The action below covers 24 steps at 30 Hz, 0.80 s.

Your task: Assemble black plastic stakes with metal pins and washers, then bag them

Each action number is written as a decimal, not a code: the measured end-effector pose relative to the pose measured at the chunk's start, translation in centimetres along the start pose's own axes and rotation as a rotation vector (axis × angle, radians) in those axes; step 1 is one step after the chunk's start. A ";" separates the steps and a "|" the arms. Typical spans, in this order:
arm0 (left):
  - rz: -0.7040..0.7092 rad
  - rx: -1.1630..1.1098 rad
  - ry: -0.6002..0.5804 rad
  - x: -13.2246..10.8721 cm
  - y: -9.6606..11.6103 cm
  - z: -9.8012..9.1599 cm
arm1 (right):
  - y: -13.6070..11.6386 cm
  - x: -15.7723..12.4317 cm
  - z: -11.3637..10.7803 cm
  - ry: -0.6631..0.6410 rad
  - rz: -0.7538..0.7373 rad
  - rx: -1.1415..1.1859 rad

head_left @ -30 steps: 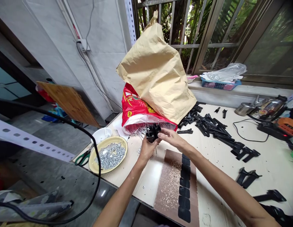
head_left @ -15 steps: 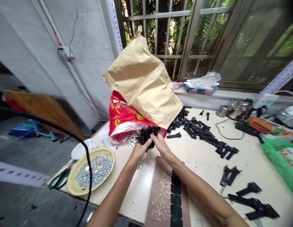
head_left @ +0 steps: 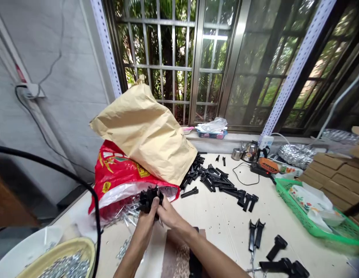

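Gripping the black plastic cluster [head_left: 147, 200] from either side, the left hand [head_left: 147, 220] and right hand [head_left: 168, 213] keep their fingers [head_left: 154, 205] closed around it, just in front of the open mouth of the red bag [head_left: 117, 170]. Its long axis cannot be told through the blur; a thin metal pin [head_left: 161, 222] juts below it, pointing down and toward the person. Right of the red bag, black parts [head_left: 214, 179] lie heaped on the surface [head_left: 197, 212]. Nearer the person than the bag sits a yellow bowl [head_left: 85, 244].
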<state>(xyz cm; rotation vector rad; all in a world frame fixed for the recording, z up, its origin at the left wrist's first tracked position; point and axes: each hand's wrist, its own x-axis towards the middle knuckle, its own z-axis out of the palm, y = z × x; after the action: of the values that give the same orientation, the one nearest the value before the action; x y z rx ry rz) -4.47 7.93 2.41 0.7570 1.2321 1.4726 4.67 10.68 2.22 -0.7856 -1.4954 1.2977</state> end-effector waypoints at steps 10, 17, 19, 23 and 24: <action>0.080 0.165 -0.009 0.0 1.2 2.9 | 0.7 0.1 0.2 0.319 -0.076 0.068; 0.053 0.168 -0.124 -0.7 3.1 4.3 | -1.4 0.9 -2.0 0.343 -0.127 0.096; 0.063 0.085 -0.178 -0.8 3.2 4.7 | -2.0 0.7 -2.5 0.350 -0.118 0.128; 0.069 0.067 -0.211 -0.4 2.6 5.4 | -2.0 0.4 -2.9 0.392 -0.152 0.102; 0.063 0.076 -0.206 -0.2 2.4 5.5 | -1.8 0.3 -3.0 0.421 -0.137 0.107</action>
<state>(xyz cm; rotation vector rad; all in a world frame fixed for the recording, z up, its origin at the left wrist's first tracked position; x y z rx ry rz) -0.16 9.50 6.27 0.9812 1.1204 1.3670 7.58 11.61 3.94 -0.8130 -1.1134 1.0242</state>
